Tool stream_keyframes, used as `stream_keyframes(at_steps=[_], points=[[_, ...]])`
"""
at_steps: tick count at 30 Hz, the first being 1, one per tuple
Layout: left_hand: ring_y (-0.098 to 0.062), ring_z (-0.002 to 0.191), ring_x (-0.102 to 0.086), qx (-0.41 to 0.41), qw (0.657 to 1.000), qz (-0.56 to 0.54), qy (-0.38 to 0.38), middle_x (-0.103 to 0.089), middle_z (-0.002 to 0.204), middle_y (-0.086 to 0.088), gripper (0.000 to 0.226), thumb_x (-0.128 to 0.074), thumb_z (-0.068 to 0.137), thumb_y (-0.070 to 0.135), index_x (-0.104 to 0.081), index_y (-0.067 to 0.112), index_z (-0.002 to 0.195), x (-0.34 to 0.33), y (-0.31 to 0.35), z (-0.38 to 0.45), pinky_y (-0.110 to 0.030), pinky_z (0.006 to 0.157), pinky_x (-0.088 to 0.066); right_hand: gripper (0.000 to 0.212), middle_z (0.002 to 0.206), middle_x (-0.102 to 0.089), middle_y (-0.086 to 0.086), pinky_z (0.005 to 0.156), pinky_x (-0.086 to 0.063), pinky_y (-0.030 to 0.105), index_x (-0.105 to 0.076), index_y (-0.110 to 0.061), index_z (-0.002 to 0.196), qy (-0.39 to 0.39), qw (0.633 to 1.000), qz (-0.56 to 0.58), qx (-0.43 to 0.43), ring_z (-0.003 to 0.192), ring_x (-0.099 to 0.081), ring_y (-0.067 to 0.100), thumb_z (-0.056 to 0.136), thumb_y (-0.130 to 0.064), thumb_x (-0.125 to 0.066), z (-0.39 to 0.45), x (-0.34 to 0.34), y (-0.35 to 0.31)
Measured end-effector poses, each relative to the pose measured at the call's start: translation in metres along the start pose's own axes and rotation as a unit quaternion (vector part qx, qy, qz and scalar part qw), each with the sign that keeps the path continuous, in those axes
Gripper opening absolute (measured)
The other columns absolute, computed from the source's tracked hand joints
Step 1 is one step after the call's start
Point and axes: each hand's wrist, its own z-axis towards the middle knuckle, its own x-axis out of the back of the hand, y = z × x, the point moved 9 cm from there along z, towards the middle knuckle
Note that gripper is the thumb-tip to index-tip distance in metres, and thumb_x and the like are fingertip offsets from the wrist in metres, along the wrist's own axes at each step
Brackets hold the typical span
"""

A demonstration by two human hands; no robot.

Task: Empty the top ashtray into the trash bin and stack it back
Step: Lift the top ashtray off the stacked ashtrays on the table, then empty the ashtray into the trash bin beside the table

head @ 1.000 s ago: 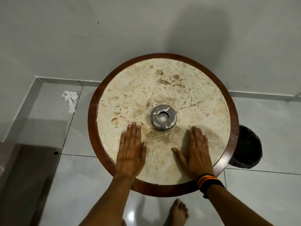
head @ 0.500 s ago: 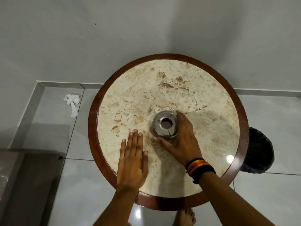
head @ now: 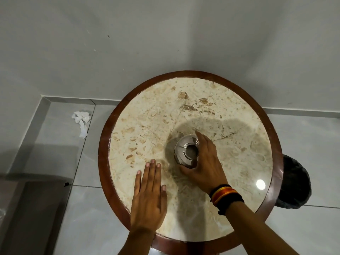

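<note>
Right hand (head: pixel 206 162) was cupped around the ashtray (head: pixel 186 152) mid-worktop (head: pixel 239 162); left hand (head: pixel 148 196) lay flat, empty. Ash could be spilled if tilted before the bin (head: pixel 294 183), right of it.

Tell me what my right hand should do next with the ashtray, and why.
Probably lift the ashtray straight up. Your right hand already wraps its rim, thumb on the near side and fingers on the far side, but it looks to sit on the table yet. The bin waits on the floor past the table's right edge, so raising it clears the way there. Your left hand lies flat on the table.
</note>
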Motion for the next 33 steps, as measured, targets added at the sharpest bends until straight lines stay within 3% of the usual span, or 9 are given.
stream_keyframes(at_steps=[4,7,11,17,21,23,26,29,33], points=[[-0.025,0.167,-0.014,0.007,1.0,-0.008,-0.009,-0.019,0.18,-0.009,0.064,-0.014,0.114,0.04,-0.021,0.009,0.17,-0.001,-0.001,0.001,-0.053,0.13,-0.018,0.108,0.154,-0.032,0.002,0.102,-0.031,0.014,-0.023,-0.023,0.155,0.083,0.995,0.043,-0.028,0.139,-0.034,0.016,0.069,-0.045,-0.086,0.028,0.037,0.002],[-0.025,0.167,-0.013,0.003,1.0,-0.014,-0.011,-0.018,0.18,-0.009,0.064,-0.016,0.113,0.038,-0.022,0.009,0.17,-0.002,-0.001,0.001,-0.053,0.13,-0.017,0.107,0.151,-0.036,0.007,0.104,-0.031,0.024,-0.025,-0.019,0.154,0.124,0.988,0.036,-0.081,0.14,-0.035,0.024,0.069,-0.037,-0.087,0.072,0.055,0.017],[-0.024,0.167,-0.014,0.004,0.999,-0.036,-0.004,-0.018,0.18,-0.008,0.063,-0.02,0.112,0.035,-0.024,0.008,0.169,0.0,-0.001,0.002,-0.052,0.13,-0.017,0.102,0.144,-0.042,0.011,0.11,-0.038,0.038,-0.031,-0.013,0.153,0.068,0.993,-0.029,-0.096,0.134,-0.038,0.03,0.071,-0.045,-0.083,0.12,0.037,0.027],[-0.025,0.167,-0.015,0.002,0.999,-0.034,-0.008,-0.019,0.18,-0.009,0.064,-0.015,0.113,0.037,-0.023,0.009,0.169,0.0,-0.001,0.001,-0.052,0.13,-0.018,0.096,0.143,-0.051,0.012,0.112,-0.04,0.043,-0.044,-0.011,0.144,0.037,0.99,-0.103,-0.088,0.131,-0.046,0.033,0.067,-0.049,-0.085,0.143,0.022,0.031],[-0.024,0.167,-0.015,0.006,1.0,-0.03,-0.007,-0.019,0.18,-0.007,0.063,-0.017,0.112,0.036,-0.023,0.01,0.17,-0.001,-0.002,0.002,-0.051,0.131,-0.017,0.085,0.154,-0.039,0.012,0.118,-0.033,0.045,-0.044,-0.019,0.146,0.05,0.993,-0.079,-0.069,0.142,-0.035,0.031,0.074,-0.045,-0.082,0.114,0.04,0.017],[-0.024,0.167,-0.015,0.008,1.0,-0.02,-0.006,-0.019,0.18,-0.007,0.063,-0.017,0.113,0.037,-0.023,0.01,0.17,-0.003,-0.003,0.002,-0.051,0.131,-0.016,0.059,0.14,-0.052,0.008,0.108,-0.043,0.04,-0.054,-0.022,0.138,0.084,0.993,-0.079,-0.034,0.129,-0.045,0.026,0.085,-0.039,-0.074,0.075,0.054,-0.002],[-0.024,0.167,-0.014,0.005,1.0,-0.016,-0.008,-0.019,0.18,-0.008,0.063,-0.017,0.113,0.037,-0.022,0.01,0.17,-0.003,-0.001,0.0,-0.05,0.132,-0.015,0.028,0.095,-0.064,-0.001,0.07,-0.051,0.027,-0.07,-0.026,0.116,0.07,0.991,-0.118,0.003,0.084,-0.056,0.015,0.09,-0.035,-0.065,0.001,0.047,-0.02],[-0.024,0.167,-0.015,0.005,1.0,-0.012,-0.007,-0.02,0.179,-0.009,0.064,-0.016,0.112,0.037,-0.024,0.009,0.169,-0.001,-0.001,0.0,-0.051,0.132,-0.016,0.029,0.072,-0.066,-0.006,0.045,-0.049,0.026,-0.072,-0.03,0.109,0.016,0.987,-0.161,0.026,0.059,-0.058,0.012,0.081,-0.029,-0.077,-0.043,0.011,-0.015],[-0.024,0.167,-0.013,0.0,1.0,-0.019,-0.007,-0.018,0.18,-0.009,0.064,-0.017,0.111,0.035,-0.022,0.009,0.169,0.0,0.0,0.0,-0.05,0.134,-0.013,0.023,0.067,-0.066,-0.006,0.036,-0.046,0.028,-0.073,-0.027,0.097,0.006,0.976,-0.21,0.054,0.053,-0.061,0.017,0.076,-0.022,-0.081,-0.048,-0.014,0.0]])
